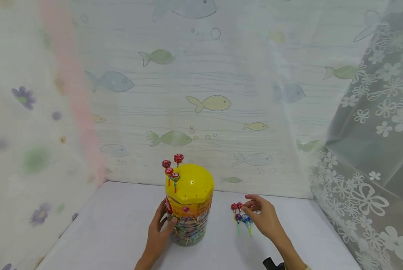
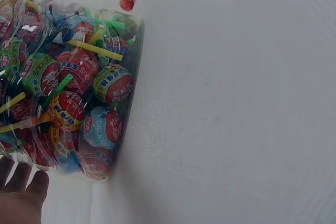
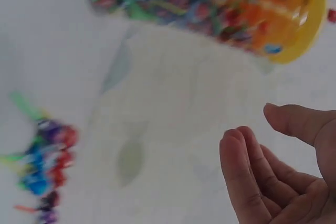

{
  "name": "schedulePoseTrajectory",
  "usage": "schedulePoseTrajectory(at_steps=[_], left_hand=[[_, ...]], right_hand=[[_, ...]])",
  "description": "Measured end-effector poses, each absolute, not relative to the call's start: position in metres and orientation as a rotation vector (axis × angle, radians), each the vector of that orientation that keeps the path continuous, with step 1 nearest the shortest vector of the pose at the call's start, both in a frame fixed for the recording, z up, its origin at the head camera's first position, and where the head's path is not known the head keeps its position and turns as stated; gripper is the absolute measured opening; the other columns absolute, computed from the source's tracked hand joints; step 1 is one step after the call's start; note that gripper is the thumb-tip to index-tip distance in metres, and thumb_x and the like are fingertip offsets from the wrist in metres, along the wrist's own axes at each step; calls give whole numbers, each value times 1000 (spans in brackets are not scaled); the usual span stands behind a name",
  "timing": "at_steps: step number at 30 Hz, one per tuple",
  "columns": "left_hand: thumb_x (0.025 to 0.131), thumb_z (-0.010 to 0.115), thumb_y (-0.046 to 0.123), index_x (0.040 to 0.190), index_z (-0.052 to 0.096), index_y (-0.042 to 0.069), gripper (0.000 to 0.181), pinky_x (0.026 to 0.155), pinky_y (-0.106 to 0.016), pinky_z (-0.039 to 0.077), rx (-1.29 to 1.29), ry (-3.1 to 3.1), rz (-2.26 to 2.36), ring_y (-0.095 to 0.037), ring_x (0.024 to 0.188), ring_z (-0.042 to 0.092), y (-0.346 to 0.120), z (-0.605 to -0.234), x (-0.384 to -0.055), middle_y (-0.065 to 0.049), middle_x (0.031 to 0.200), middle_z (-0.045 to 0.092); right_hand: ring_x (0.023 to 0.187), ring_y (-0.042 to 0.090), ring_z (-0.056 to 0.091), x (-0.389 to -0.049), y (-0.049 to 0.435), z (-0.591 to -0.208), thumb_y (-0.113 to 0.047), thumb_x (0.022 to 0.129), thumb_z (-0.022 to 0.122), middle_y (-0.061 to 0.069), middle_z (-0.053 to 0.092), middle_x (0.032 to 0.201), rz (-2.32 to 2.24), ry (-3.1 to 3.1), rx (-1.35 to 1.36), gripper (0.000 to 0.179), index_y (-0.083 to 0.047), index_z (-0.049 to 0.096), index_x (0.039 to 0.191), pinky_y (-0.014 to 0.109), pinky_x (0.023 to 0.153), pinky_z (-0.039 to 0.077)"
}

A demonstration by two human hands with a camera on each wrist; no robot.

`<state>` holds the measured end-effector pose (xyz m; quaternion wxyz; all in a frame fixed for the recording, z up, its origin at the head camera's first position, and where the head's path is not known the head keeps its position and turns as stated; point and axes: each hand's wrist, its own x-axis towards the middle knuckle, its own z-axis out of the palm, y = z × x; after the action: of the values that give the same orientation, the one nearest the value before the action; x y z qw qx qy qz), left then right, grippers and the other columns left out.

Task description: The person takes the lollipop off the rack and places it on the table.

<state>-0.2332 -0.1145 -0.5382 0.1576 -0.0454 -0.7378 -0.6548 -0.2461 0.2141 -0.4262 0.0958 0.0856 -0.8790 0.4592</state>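
A clear jar of lollipops [image 1: 188,228] with a yellow lid [image 1: 195,180] stands upright on the white table. My left hand [image 1: 159,232] holds its left side, thumb at the front and fingers round toward the back; in the left wrist view the fingertips [image 2: 37,184] meet the clear wall. Several red-wrapped lollipops [image 1: 175,176] stand upright by their sticks in the lid's left part. Above a small group of loose lollipops [image 1: 238,217] is my right hand [image 1: 260,215]. The right wrist view shows its thumb and fingers apart with nothing between them.
Small holes dot the yellow lid. A dark cylindrical object [image 1: 270,263] lies at the table's front, near the right forearm. Fish-patterned sheeting [image 1: 208,103] hangs behind the table [image 1: 120,213], with flowered sheeting [image 1: 367,202] at the right.
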Motion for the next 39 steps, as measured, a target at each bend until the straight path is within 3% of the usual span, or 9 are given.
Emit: schedulePoseTrajectory(at_steps=[6,11,15,21,26,31,39], left_hand=[[103,61,22,163,22,14,72,120,-64,28,-177,-2084,-1905,-38,149,31,-116,-538,-236,-12,167,27],[104,60,24,164,19,16,73,120,-68,24,-205,-2085,-1916,-41,152,26,-118,-539,-239,-12,168,23],[104,58,22,164,18,12,73,119,-70,21,-204,-2073,-1922,-43,153,23,-117,-540,-240,-13,169,20],[105,57,22,163,18,9,72,120,-67,19,-194,-2052,-1954,-42,154,21,-111,-539,-241,-12,169,19],[104,59,25,163,20,10,72,119,-67,20,-164,-2056,-1969,-42,153,22,-106,-540,-240,-13,169,22],[103,59,29,163,21,10,73,118,-68,21,-110,-2071,-1971,-42,153,23,-107,-542,-238,-13,169,23],[104,59,27,163,23,14,71,118,-67,23,-107,-2059,-1953,-42,152,26,-112,-542,-238,-13,168,26]], right_hand=[[89,12,67,-230,167,-388,-9,93,74,-1,73,98,1430,-2467,457,31,-13,70,123,20,73,58],[98,18,67,-223,128,-364,-14,96,71,3,72,104,1532,-2375,687,30,-9,68,126,21,82,60],[106,24,66,-228,100,-350,-16,97,70,10,71,114,1609,-2341,836,35,-4,65,129,26,91,60],[113,26,65,-239,67,-343,-18,97,71,10,67,125,1738,-2329,845,38,-5,63,132,38,100,57],[110,26,68,-241,52,-352,-14,95,73,9,67,125,1825,-2256,809,35,-6,65,129,33,98,58],[103,22,70,-239,42,-359,-13,94,73,8,72,114,1812,-2221,787,31,-7,68,124,28,93,59],[101,23,73,-237,29,-360,-8,91,76,9,75,109,1827,-2131,746,23,-6,71,113,29,91,60]])
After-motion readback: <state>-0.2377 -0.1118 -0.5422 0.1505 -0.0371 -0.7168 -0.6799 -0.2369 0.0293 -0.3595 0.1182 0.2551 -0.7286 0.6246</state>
